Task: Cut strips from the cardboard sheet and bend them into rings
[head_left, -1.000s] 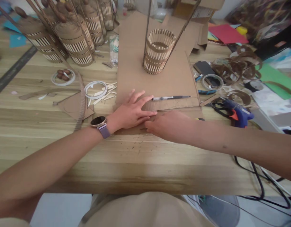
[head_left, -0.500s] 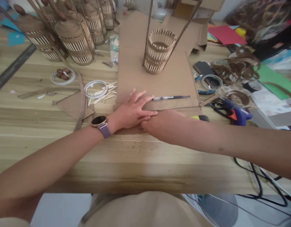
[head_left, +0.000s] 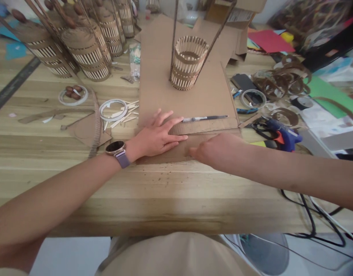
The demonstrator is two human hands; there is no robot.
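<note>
"Two hands at work: how do they grip?"
"The left hand [head_left: 157, 136] is spread wide, palm down on flat brown cardboard [head_left: 180, 152], pressing rather than grasping. The right hand [head_left: 215, 151] is curled low over that cardboard's near part; I can't tell what, if anything, it has hold of."
"And around them?"
"A slim pen [head_left: 205, 119] lies with one end just beside the left index fingertip. Beyond both hands stands a round, open-topped basket [head_left: 188, 63], pale upright sticks bound by brown bands."
"Anything holding smaller pieces?"
"Left of the left hand, a white tape ring [head_left: 101, 112] has loose pale sticks [head_left: 129, 114] within and beside it. Farther left, a second ring [head_left: 60, 99] encloses smooth brown beads [head_left: 73, 92]."
</note>
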